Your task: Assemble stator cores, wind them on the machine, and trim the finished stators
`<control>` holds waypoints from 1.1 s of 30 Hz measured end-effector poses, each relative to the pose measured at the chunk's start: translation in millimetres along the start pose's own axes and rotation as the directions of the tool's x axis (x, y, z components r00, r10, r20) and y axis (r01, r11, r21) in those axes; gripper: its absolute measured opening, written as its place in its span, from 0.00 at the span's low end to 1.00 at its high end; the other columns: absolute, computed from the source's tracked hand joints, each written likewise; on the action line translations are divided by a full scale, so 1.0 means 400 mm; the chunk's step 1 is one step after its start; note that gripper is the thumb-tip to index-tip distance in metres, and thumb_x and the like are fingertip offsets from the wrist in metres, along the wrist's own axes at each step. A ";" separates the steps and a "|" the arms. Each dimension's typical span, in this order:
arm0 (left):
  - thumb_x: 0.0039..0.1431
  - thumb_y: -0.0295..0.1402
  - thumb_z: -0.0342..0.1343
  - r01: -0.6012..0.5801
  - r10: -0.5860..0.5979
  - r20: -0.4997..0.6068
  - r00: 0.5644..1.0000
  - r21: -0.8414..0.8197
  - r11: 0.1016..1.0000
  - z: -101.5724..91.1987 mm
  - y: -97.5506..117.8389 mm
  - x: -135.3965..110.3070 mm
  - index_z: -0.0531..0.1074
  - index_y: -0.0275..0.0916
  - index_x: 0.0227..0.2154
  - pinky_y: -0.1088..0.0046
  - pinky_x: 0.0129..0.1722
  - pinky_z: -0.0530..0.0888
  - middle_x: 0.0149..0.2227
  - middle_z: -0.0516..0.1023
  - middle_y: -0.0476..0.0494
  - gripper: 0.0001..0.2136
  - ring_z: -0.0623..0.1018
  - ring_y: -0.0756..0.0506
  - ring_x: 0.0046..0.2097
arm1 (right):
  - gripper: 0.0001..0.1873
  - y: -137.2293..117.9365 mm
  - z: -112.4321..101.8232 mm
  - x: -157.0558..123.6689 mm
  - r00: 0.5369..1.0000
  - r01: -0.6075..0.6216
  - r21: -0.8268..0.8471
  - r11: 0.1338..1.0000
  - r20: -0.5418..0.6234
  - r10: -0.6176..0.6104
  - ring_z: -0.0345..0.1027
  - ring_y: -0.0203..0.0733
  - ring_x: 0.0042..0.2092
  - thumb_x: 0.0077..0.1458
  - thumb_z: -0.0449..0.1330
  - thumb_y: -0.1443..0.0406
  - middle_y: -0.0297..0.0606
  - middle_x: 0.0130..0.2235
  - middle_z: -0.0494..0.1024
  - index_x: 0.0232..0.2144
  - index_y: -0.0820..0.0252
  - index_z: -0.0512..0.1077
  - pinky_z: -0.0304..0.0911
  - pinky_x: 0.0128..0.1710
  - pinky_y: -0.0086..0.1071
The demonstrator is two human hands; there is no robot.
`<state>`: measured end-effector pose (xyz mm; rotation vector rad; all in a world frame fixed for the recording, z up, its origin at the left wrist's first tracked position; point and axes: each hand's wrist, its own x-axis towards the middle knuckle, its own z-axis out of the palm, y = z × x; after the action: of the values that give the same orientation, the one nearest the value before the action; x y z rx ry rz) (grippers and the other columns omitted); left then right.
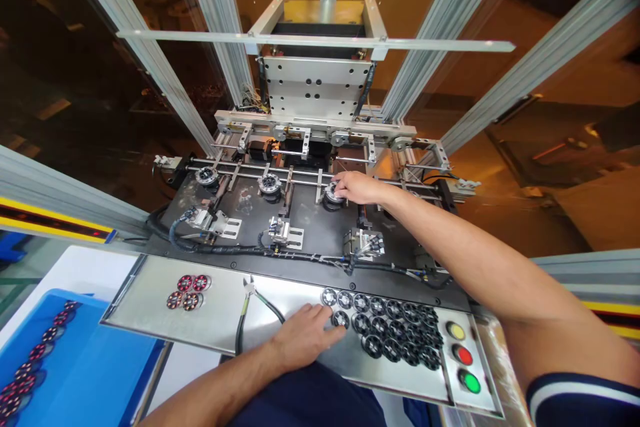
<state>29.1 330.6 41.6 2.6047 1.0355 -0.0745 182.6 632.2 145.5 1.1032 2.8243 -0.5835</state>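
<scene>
Right hand (361, 187): fingertips bent down onto the top of a round part (332, 201); their closure is hidden, so grip cannot be told. Left hand (305, 338): fingers loosely spread, nothing held, thumb and forefinger just beside a black ring (341, 319) (contact uncertain). Step, judged: handling the part at its station, seating or removal unclear; next move would call for steady fingertip alignment. Outward: more black rings (393, 329) right of the left fingers, cutters (249, 289) to their left.
</scene>
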 end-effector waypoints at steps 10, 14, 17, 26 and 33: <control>0.65 0.32 0.55 0.077 -0.108 -0.088 0.990 -0.298 0.951 0.022 -0.022 -0.020 0.71 0.35 0.38 0.59 0.48 0.74 0.48 0.76 0.38 0.05 0.77 0.42 0.46 | 0.09 -0.241 -0.026 -0.292 0.722 0.055 0.042 0.998 -0.692 -0.010 0.68 0.55 0.56 0.61 0.61 0.63 0.49 0.53 0.76 0.42 0.60 0.77 0.62 0.59 0.55; 0.65 0.34 0.54 0.092 -0.216 -0.172 0.961 -0.538 0.838 -0.042 -0.027 -0.069 0.69 0.36 0.39 0.61 0.48 0.73 0.44 0.77 0.38 0.06 0.76 0.43 0.46 | 0.11 -0.381 0.109 -0.473 0.738 0.231 0.100 0.968 -0.666 -0.108 0.74 0.50 0.49 0.61 0.63 0.66 0.47 0.46 0.80 0.46 0.59 0.75 0.71 0.50 0.48; 0.66 0.37 0.54 0.045 -0.264 -0.234 0.936 -0.663 0.747 -0.164 -0.026 -0.155 0.65 0.37 0.46 0.66 0.44 0.74 0.43 0.76 0.40 0.11 0.76 0.46 0.42 | 0.22 -0.469 0.194 -0.536 0.832 0.254 0.239 0.937 -0.548 -0.086 0.73 0.51 0.51 0.61 0.63 0.64 0.51 0.51 0.77 0.56 0.61 0.69 0.72 0.49 0.46; 0.62 0.40 0.59 -0.246 -0.371 -0.335 0.866 -0.932 0.268 -0.325 0.065 -0.315 0.67 0.40 0.43 0.69 0.44 0.72 0.44 0.75 0.41 0.12 0.75 0.47 0.42 | 0.23 -0.629 0.165 -0.495 0.726 0.452 0.296 0.842 -0.670 -0.154 0.71 0.47 0.41 0.60 0.59 0.73 0.45 0.41 0.75 0.57 0.54 0.68 0.71 0.37 0.41; 0.59 0.37 0.63 -0.414 -0.621 -0.398 0.675 -0.901 0.128 -0.281 0.110 -0.321 0.69 0.42 0.44 0.73 0.41 0.74 0.38 0.78 0.46 0.13 0.78 0.49 0.38 | 0.26 -0.646 0.181 -0.462 0.723 0.500 0.396 0.770 -0.681 -0.120 0.70 0.49 0.47 0.55 0.64 0.73 0.46 0.46 0.74 0.55 0.54 0.69 0.69 0.44 0.43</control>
<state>-43.7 252.8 182.1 1.0737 0.9192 1.3416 142.3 313.0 196.8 0.9822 3.6087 -1.4001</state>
